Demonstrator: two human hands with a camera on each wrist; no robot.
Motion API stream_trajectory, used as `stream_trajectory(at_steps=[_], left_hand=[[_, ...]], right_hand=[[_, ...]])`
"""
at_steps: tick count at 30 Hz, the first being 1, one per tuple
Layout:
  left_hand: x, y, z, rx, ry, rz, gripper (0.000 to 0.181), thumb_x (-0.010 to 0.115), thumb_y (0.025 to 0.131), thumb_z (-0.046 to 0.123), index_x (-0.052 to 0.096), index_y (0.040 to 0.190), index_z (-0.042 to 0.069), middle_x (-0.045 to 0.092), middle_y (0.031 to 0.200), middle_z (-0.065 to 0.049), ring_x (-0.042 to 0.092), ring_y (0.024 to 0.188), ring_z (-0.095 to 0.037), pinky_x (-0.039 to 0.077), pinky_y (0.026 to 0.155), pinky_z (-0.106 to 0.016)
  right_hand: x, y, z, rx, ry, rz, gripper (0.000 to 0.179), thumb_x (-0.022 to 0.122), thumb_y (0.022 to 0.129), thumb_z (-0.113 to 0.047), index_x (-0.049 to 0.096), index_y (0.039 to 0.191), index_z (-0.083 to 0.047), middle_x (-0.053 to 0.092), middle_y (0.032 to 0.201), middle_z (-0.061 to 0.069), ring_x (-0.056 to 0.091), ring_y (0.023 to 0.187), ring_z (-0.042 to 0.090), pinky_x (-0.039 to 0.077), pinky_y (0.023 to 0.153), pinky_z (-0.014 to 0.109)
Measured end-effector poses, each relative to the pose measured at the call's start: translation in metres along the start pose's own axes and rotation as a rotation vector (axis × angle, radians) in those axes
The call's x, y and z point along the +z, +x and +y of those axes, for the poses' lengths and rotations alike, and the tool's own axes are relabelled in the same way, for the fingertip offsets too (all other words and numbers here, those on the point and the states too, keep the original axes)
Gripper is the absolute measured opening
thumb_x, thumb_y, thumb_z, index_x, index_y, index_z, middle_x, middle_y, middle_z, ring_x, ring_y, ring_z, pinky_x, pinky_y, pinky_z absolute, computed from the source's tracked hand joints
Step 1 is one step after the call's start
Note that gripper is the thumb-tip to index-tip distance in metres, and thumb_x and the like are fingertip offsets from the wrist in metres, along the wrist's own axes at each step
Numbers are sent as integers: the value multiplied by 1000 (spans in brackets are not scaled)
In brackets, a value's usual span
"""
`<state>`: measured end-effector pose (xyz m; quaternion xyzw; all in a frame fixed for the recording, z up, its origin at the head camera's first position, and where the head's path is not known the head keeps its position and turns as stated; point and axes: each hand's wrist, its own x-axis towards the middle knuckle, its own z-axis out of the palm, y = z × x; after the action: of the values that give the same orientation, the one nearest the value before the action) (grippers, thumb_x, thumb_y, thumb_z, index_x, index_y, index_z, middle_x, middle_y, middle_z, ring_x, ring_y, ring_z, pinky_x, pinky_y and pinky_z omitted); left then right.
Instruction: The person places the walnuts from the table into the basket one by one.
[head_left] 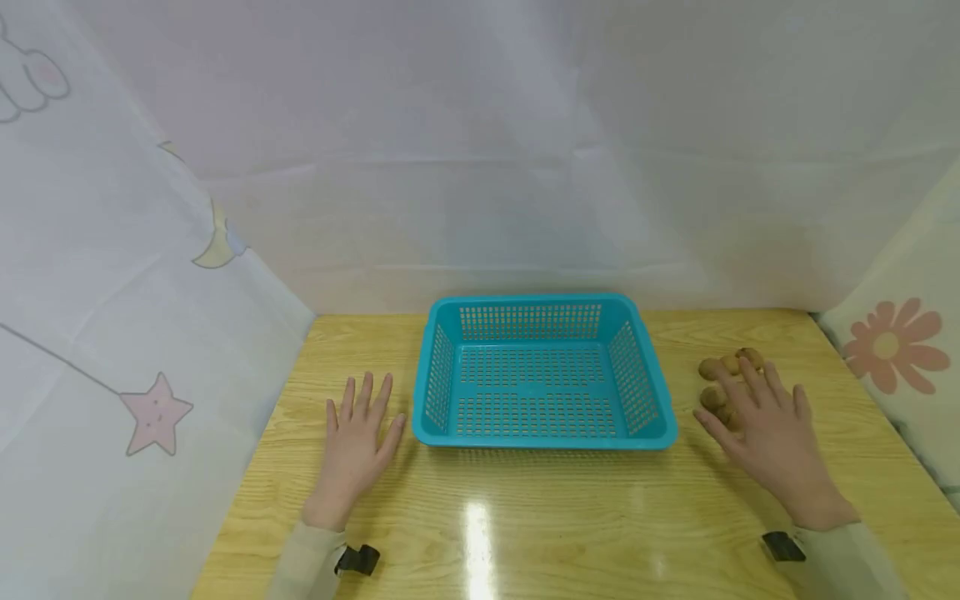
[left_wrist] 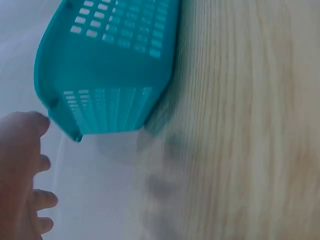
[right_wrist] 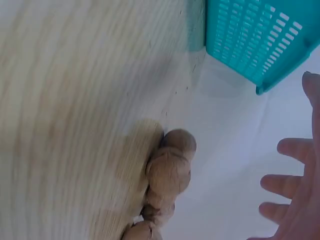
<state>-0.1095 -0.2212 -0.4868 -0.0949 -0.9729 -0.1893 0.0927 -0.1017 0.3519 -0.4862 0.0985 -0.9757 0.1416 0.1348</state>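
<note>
head view: left hand [head_left: 354,446] and right hand [head_left: 776,442], palms down, are held out over a wooden table [head_left: 555,525], one on each side of a blue-green basket [head_left: 543,443].
left hand: fingers extended and slightly spread, thumb out toward the basket; grip fully relaxed, holding nothing. dark shadows lie on the wood below it.
right hand: fingers spread wide, thumb extended; grip fully relaxed, holding nothing. the right wrist view shows its fingers raised above the table, apart from the items below.
walnuts [head_left: 712,396]: a small cluster on the table, below and just ahead of the right hand's fingers, partly covered by them in the head view; exact count cannot be told. several sit close together.
basket: rectangular, perforated walls and floor, upright on the table; right of the left hand, left of the right hand and walnuts, near both thumbs.
sleeves [head_left: 851,558]: pale, behind each hand, with a black strap [head_left: 783,546] showing at each wrist.
cloth [head_left: 525,167]: pale hanging sheet beyond both hands; printed star [head_left: 157,414] left of the left hand, printed flower [head_left: 887,346] right of the right hand.
</note>
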Motion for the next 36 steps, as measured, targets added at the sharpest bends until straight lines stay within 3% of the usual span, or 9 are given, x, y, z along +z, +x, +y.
stream_trajectory(at_steps=[3, 7, 9, 11, 16, 23, 28, 36], left_hand=[[6, 1, 6, -29, -272, 63, 58, 49, 111, 27, 33, 164, 9, 31, 166, -24, 24, 154, -48, 19, 119, -72], [13, 2, 15, -102, -779, 114, 50, 41, 114, 21, 36, 160, 2, 41, 161, -22, 38, 149, -43, 34, 117, -59], [15, 4, 19, -137, -947, 117, 50, 40, 115, 23, 37, 160, 2, 44, 159, -22, 43, 146, -41, 41, 112, -53], [17, 5, 22, -156, -1039, 102, 51, 41, 115, 25, 36, 161, 2, 44, 159, -23, 43, 146, -40, 45, 109, -48], [20, 7, 29, -178, -1117, 45, 55, 43, 114, 27, 29, 164, 7, 36, 164, -22, 41, 148, -37, 50, 106, -39], [24, 9, 36, -204, -1154, 29, 61, 46, 113, 29, 23, 167, 10, 35, 166, -17, 41, 148, -35, 51, 101, -26], [28, 10, 40, -213, -1186, 26, 63, 50, 112, 24, 22, 167, 14, 36, 166, -15, 39, 150, -33, 46, 105, -20], [35, 12, 44, -211, -1180, 31, 62, 50, 111, 19, 24, 167, 13, 31, 168, -14, 35, 152, -30, 40, 109, -16]], right_hand=[[-2, 2, 9, -96, 30, 100, 71, 70, 99, -37, 44, 159, -8, 42, 156, 33, 31, 145, 59, 18, 113, 78], [-8, 1, 25, -204, 91, 158, 47, 77, 94, -16, 64, 133, 5, 60, 132, 33, 56, 116, 57, 43, 93, 70], [-13, -1, 34, -180, 95, 112, 41, 76, 94, -12, 64, 129, 7, 62, 125, 32, 59, 107, 51, 45, 87, 66], [-17, -4, 43, -125, 72, 61, 41, 75, 96, -12, 64, 131, 7, 63, 123, 32, 61, 102, 51, 47, 83, 65], [-23, -9, 66, -31, 34, -26, 41, 74, 97, -13, 62, 129, 9, 63, 116, 37, 60, 99, 57, 49, 76, 67], [-22, -17, 89, 104, 9, -182, 54, 66, 104, -33, 58, 133, 11, 56, 122, 44, 57, 100, 61, 49, 72, 66], [-19, -22, 99, 129, 21, -219, 53, 66, 104, -32, 56, 131, 13, 54, 122, 46, 58, 97, 62, 51, 69, 64], [-19, -17, 104, 191, 39, -352, 64, 59, 107, -39, 50, 137, 17, 56, 121, 46, 62, 95, 57, 52, 68, 60]])
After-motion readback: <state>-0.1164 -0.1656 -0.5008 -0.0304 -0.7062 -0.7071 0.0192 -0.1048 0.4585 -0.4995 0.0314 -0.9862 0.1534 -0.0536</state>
